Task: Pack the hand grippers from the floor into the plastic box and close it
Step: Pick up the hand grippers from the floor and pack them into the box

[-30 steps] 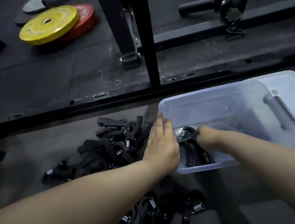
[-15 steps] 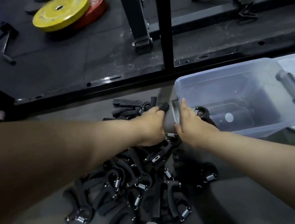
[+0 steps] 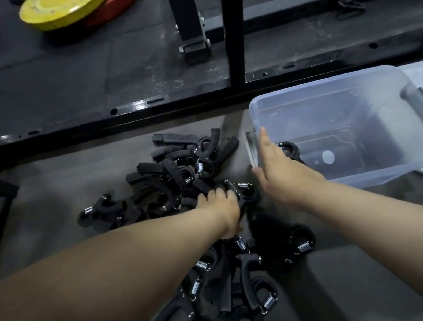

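Left hand point(image 3: 221, 205) has drawn back from the box corner into the heap, while the right hand point(image 3: 277, 170) stays at the box wall.

Reaching forward palm-down, the left hand curls its fingers round a hand gripper point(image 3: 241, 191) at the edge of the pile point(image 3: 167, 173) on the floor. The right hand holds nothing, its fingers straight and thumb spread, against the near-left wall of the plastic box point(image 3: 332, 82). One packed gripper point(image 3: 290, 148) lies inside the box, just behind it.
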`<action>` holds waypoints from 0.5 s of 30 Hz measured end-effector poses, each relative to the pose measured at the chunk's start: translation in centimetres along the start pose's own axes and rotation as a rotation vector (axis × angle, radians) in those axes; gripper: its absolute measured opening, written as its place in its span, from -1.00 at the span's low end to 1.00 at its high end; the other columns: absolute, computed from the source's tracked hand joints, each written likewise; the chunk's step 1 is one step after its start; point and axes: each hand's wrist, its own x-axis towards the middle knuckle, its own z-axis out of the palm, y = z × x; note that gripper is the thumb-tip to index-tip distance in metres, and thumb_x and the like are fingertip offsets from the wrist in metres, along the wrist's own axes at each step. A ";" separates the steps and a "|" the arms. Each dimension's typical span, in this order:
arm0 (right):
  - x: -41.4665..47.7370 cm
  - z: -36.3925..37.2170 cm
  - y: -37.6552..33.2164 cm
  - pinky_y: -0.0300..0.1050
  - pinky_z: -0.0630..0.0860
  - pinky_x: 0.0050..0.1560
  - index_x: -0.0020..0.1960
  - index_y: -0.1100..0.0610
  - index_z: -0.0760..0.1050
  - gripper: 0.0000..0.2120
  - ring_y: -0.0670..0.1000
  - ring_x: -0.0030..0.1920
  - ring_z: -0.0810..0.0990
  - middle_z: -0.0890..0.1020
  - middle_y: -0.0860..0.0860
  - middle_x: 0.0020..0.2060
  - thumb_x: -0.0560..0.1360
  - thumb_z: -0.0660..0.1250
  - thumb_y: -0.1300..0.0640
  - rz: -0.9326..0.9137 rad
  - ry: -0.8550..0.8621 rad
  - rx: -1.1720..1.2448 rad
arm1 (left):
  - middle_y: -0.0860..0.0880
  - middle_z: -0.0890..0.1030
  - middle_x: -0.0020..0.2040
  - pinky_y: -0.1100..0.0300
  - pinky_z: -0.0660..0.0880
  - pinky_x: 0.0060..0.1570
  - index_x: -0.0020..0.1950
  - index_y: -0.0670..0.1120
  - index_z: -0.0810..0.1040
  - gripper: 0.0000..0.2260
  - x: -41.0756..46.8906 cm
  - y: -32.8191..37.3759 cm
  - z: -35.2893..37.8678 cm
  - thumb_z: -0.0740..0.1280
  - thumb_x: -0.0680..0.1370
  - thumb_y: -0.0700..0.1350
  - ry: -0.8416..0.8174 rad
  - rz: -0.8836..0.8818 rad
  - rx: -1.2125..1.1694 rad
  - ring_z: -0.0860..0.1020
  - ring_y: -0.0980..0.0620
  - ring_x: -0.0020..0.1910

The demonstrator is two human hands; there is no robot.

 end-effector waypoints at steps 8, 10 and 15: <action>-0.1 0.0 -0.1 0.12 0.47 -0.01 0.54 -0.06 -0.40 -0.31 0.18 0.16 0.55 0.05 -0.02 0.56 0.64 0.02 -0.07 0.020 0.030 -0.028 | -0.16 0.39 0.25 -0.04 0.31 0.28 0.34 -0.15 0.37 -0.21 0.6 -0.3 -0.3 0.48 0.30 0.29 0.061 -0.056 0.132 0.41 -0.17 0.24; -0.2 0.0 -0.1 0.08 0.43 -0.06 0.54 -0.06 -0.41 -0.31 0.17 0.17 0.55 0.05 -0.03 0.56 0.64 0.01 -0.07 0.024 0.033 -0.032 | -0.14 0.37 0.25 -0.01 0.35 0.27 0.33 -0.12 0.36 -0.17 0.1 -0.4 -0.9 0.56 0.22 0.26 0.023 -0.150 0.011 0.43 -0.17 0.24; -0.2 -0.5 0.0 0.11 0.45 0.06 0.54 -0.05 -0.41 -0.29 0.18 0.26 0.51 0.03 0.00 0.57 0.64 0.04 -0.08 -0.004 0.015 0.003 | -0.01 0.53 0.12 0.11 0.56 0.08 0.18 -0.07 0.45 -0.24 0.4 -0.9 -2.0 0.50 0.10 0.27 0.059 -0.363 -0.817 0.59 -0.05 0.03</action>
